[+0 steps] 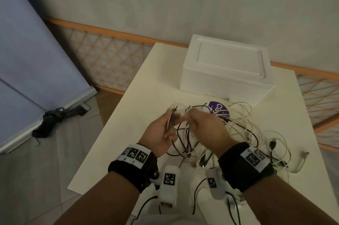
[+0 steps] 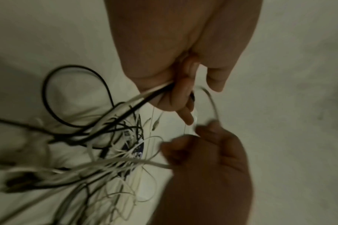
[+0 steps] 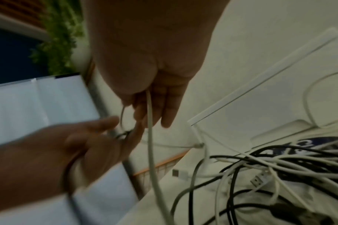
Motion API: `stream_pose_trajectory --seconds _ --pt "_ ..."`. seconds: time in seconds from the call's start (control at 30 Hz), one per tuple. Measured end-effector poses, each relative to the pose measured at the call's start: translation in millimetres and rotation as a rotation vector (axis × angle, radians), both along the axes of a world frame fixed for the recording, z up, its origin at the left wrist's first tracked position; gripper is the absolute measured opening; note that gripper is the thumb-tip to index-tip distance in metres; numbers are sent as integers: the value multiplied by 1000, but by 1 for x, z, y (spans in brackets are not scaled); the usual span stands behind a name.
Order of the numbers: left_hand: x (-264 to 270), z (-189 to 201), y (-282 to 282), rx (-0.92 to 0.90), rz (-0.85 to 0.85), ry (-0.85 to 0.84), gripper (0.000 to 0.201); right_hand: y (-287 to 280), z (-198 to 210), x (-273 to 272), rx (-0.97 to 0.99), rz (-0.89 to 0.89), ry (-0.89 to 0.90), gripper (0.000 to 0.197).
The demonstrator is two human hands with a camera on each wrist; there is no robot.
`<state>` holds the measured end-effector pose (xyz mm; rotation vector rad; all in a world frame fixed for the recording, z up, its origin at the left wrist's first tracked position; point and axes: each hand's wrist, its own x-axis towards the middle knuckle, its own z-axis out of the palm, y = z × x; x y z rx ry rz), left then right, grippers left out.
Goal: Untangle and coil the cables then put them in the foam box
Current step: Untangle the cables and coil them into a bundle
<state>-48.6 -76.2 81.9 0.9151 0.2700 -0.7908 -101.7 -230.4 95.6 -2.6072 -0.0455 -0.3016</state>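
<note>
Left hand (image 1: 161, 133) grips a bunch of strands, right hand (image 1: 205, 125) pinches a white cable (image 3: 152, 152), likely pulling it free. Tangled cables (image 1: 238, 133) lie on the worktop (image 1: 146, 81); foam box (image 1: 225, 70) behind, lid on.

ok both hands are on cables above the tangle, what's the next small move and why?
Probably draw the white cable held by the right hand up and out of the tangle, while the left hand steadies its strands. The cables still cross, none is coiled, and the foam box is still lidded.
</note>
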Motion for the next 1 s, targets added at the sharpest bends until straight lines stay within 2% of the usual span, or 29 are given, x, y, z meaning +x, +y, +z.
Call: stream_pose_trajectory --seconds 0.07,0.17,0.27,0.4,0.47,0.57,0.63,0.83,0.93,1.0 --pt "13 7 -4 -4 50 -40 25 14 -6 -4 -101 140 29 31" --pt "38 12 0 101 105 -65 20 18 -10 -6 -27 64 136 31" --pt "65 8 14 172 140 -32 27 17 -15 -18 31 43 336 32" --pt "68 2 15 282 9 -62 35 15 -48 -21 56 2 652 28" --pt "61 -1 11 231 -30 -75 36 14 -69 -13 122 -38 720 26" --pt "64 2 13 79 62 -86 27 15 -84 3 155 -162 713 23" --pt "77 9 16 58 140 -170 26 13 -87 14 108 -163 692 22" --pt "109 25 31 149 221 -392 25 -7 -54 22 -43 -168 481 25" --pt "105 21 26 250 226 -459 35 -12 -30 27 40 -118 426 15" --pt "93 19 12 313 209 -486 41 -4 -11 32 172 -115 349 27"
